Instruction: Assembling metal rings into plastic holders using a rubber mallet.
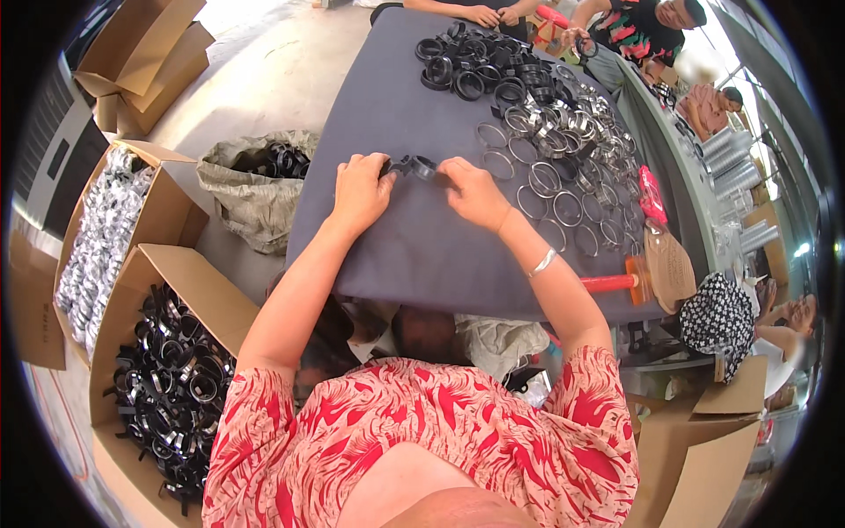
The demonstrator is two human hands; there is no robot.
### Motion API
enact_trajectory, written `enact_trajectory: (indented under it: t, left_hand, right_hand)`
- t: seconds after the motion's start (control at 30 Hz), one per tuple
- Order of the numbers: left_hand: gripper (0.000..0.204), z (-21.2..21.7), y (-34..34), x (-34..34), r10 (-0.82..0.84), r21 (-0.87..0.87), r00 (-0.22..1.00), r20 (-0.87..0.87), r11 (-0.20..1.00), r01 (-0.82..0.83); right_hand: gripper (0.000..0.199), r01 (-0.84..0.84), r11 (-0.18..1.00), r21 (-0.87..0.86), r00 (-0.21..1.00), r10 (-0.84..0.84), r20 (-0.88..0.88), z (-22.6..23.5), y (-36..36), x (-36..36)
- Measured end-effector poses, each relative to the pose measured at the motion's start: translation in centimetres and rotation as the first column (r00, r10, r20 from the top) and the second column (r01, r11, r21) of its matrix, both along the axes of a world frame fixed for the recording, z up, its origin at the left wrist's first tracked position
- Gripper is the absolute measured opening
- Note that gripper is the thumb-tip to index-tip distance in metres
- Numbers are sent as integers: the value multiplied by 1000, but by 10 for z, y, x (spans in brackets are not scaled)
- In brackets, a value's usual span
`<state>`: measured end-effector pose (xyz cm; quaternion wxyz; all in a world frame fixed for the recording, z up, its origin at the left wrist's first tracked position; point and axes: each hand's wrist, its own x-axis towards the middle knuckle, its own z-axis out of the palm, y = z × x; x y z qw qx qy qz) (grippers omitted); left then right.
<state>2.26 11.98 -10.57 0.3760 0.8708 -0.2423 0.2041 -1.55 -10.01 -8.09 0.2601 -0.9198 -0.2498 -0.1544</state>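
Over the grey tabletop (396,88) I hold a dark band clamp (423,167), a small ring with black strip ends, between both hands. My left hand (363,192) pinches its left end between thumb and fingers. At its right side, the closed fingers of my right hand (476,194) grip the other end. Just right of my right hand lie several loose silver metal rings (567,209). Beyond them, a heap of black ring clamps (471,84) covers the far part of the table. My fingers partly hide the clamp's ends.
A red-handled mallet (612,282) lies near the table's right corner, beside a pink packet (651,195). To the left stand a woven sack (255,207), a carton of black clamps (99,396) and a carton of wrapped pieces (172,158). A co-worker's hands (493,15) rest at the far edge.
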Motion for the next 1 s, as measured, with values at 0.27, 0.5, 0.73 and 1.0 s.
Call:
enact_trajectory:
  t: [0.27, 0.5, 0.73, 1.0]
  left_hand:
    - [23, -8, 6, -2, -147, -65, 986, -77, 988, 142]
    - [23, -2, 7, -8, -236, 13, 972, -24, 972, 236]
    - [34, 0, 7, -9, -276, 68, 960, 42, 960, 273]
    - [33, -14, 10, 3, -244, -17, 969, 27, 970, 244]
  right_hand:
    - [29, 528, 827, -194, 849, -512, 128, -4, -53, 57]
    - [18, 681, 547, -487, 683, -714, 155, -19, -57, 101]
    - [9, 606, 773, -189, 794, -573, 203, 10, -56, 67]
    - [19, 393, 673, 627, 784, 111, -610, 43, -31, -36]
